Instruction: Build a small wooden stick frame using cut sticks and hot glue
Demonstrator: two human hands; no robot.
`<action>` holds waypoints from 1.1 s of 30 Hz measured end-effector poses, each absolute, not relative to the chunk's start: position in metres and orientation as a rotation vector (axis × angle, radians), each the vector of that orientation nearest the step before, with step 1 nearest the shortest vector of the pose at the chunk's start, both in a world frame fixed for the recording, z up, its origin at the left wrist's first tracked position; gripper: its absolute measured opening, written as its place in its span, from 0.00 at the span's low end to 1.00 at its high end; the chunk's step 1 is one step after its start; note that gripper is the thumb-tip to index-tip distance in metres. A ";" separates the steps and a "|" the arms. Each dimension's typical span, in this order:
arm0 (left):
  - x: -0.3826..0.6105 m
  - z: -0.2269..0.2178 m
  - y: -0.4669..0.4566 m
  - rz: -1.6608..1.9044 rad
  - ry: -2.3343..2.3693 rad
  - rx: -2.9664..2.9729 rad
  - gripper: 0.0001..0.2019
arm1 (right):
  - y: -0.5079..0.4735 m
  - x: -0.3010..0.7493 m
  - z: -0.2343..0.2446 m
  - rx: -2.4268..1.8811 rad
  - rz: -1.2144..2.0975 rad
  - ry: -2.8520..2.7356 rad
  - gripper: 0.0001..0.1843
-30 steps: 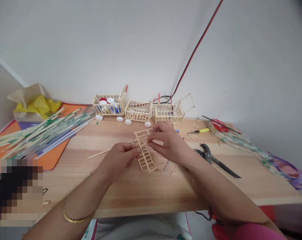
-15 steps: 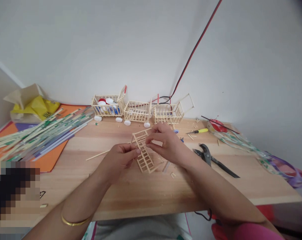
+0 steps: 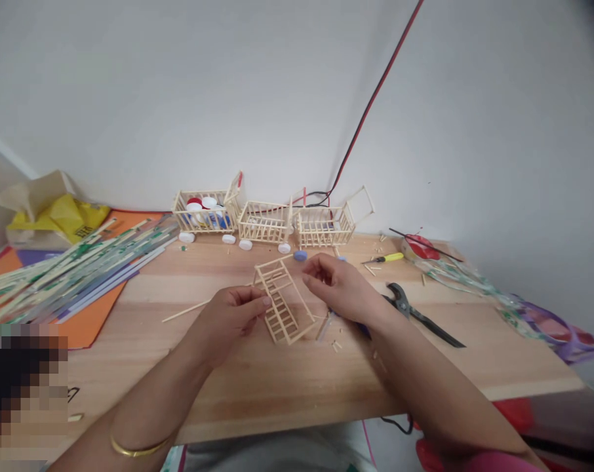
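- Pale wooden sticks form a ladder-like cart frame (image 3: 283, 319), tilted over the middle of the wooden table (image 3: 248, 406), between the two hands.
- Left hand (image 3: 233, 318): thumb and forefinger pinched together on the near-left rail of the frame, the other fingers folded beneath.
- Right hand (image 3: 340, 288): fingers loosely curled, thumb parted from them; it hangs just beside the frame's upper right, and nothing shows in its grasp, though the palm is hidden.
- Behind the hands, three small stick carts line up near the wall: a left cart (image 3: 206, 226) on white wheels, loaded with red, white and blue pieces; a middle cart (image 3: 265, 233), also white-wheeled; and a right cart (image 3: 325, 234), with a blue wheel (image 3: 300, 255) just in front.
- Black pliers (image 3: 435, 326) lie beyond the right wrist, near a yellow-handled tool (image 3: 393, 257).
- Far left, bundled sticks (image 3: 95, 265) in clear wrapping rest on an orange sheet (image 3: 93, 334).
- One loose stick (image 3: 183, 311) runs toward the left hand.
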State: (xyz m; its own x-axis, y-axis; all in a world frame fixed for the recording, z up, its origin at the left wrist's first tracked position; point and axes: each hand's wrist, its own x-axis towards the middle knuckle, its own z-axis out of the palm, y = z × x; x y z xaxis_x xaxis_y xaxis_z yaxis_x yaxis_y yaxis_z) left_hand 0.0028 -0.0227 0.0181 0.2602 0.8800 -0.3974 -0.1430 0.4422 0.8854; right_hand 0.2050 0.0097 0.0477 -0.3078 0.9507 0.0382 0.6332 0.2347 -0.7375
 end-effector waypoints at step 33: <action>0.004 0.020 -0.024 0.828 1.087 0.870 0.16 | 0.013 0.191 0.024 -1.188 1.666 -1.643 0.11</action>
